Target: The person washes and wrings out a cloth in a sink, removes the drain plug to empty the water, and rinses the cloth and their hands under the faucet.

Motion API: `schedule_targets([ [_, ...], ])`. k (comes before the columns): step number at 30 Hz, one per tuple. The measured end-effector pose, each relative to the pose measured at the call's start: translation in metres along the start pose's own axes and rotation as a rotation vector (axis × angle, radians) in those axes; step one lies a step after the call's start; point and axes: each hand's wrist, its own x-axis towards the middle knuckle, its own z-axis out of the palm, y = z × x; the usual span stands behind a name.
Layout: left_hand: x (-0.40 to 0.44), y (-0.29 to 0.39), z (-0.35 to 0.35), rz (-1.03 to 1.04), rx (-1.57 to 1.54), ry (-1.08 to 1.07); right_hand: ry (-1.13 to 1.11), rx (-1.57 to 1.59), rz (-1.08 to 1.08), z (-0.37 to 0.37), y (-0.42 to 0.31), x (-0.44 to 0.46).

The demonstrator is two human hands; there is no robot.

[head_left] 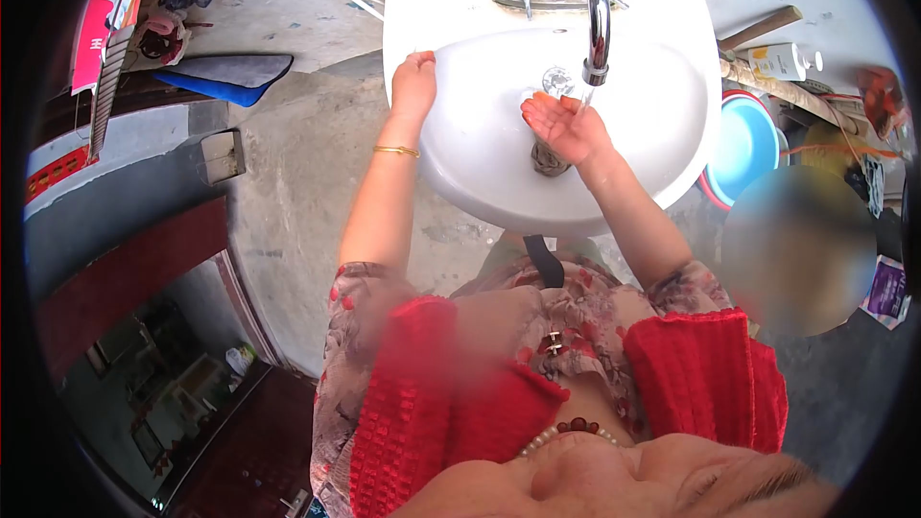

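open right hand (568, 129) beneath curved chrome faucet (599, 14)

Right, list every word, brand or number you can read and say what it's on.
No text reads for certain.
Pink panel, left: white marks, too blurred.
Red strip below it: yellow marks, illegible.
White bottle: label too blurred.
Purple-and-white packet, right: lettering too small.

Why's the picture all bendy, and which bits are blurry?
Head view: it looks like a wide, fish-eye lens, with curved edges and black corners; the white sink shines brightly; smudgy blur covers a round patch at right and part of the red clothing.
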Motion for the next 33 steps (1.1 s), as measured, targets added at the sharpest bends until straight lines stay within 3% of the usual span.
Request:
schedule_targets([
  [4, -0.008, -0.025, 0.033, 0.071, 0.160, 0.026, 0.023, 0.031, -0.015, 0.000, -0.005, -0.007],
  [7, -0.025, -0.009, 0.059, -0.537, -0.196, -0.240, 0.014, 0.002, -0.050, -0.002, -0.011, -0.012],
  [13, -0.083, 0.032, 0.128, -0.821, -1.148, -0.602, -0.021, -0.173, -0.250, 0.015, 0.005, -0.027],
  [16, -0.092, 0.031, 0.164, -0.862, -1.492, -0.457, 0.022, -0.488, -0.483, 0.021, 0.019, -0.030],
  [22, -0.095, 0.038, 0.169, -0.774, -1.518, -0.644, 0.064, -1.479, -0.997, -0.013, 0.011, -0.004],
  [25, -0.097, 0.036, 0.156, -0.760, -1.121, -0.513, 0.185, -1.461, -0.757, -0.034, 0.000, 0.011],
  [26, -0.101, 0.043, 0.145, -0.681, -0.962, -0.395, 0.216, -1.655, -0.802, -0.041, -0.001, 0.014],
  [29, -0.089, 0.002, 0.136, -0.178, -0.212, -0.278, 0.301, -2.109, -0.495, -0.058, 0.005, 0.013],
  [32, -0.097, -0.011, 0.127, -0.043, 0.074, -0.506, 0.208, -1.849, -0.460, -0.071, 0.010, 0.015],
  [33, -0.100, -0.015, 0.130, -0.119, 0.016, -0.531, 0.200, -1.785, -0.450, -0.069, 0.010, 0.014],
])
